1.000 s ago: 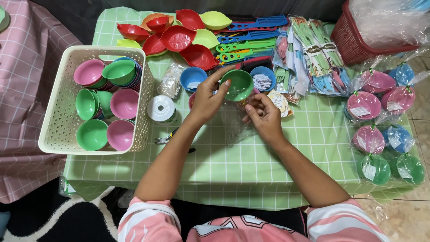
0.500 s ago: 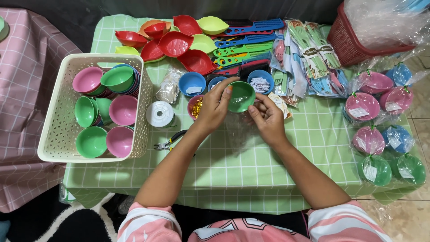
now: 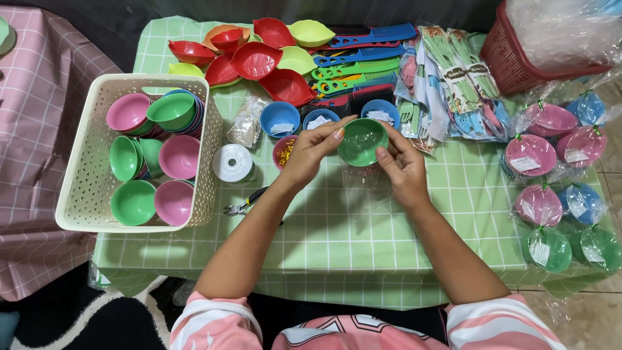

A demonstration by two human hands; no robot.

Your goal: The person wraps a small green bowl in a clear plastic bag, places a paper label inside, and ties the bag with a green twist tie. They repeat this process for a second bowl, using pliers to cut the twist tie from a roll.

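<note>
Both hands, left hand and right hand, grasp one green bowl in their fingers above the table; wrapped bowls lie finished at right, while the basket holds many unwrapped.

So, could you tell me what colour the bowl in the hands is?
Green: the bowl shows best in the head view.

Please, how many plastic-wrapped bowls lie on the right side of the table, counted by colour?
Pink wrapped bowls: 4
Blue wrapped bowls: 2
Green wrapped bowls: 2
Total: 8 in view
</note>
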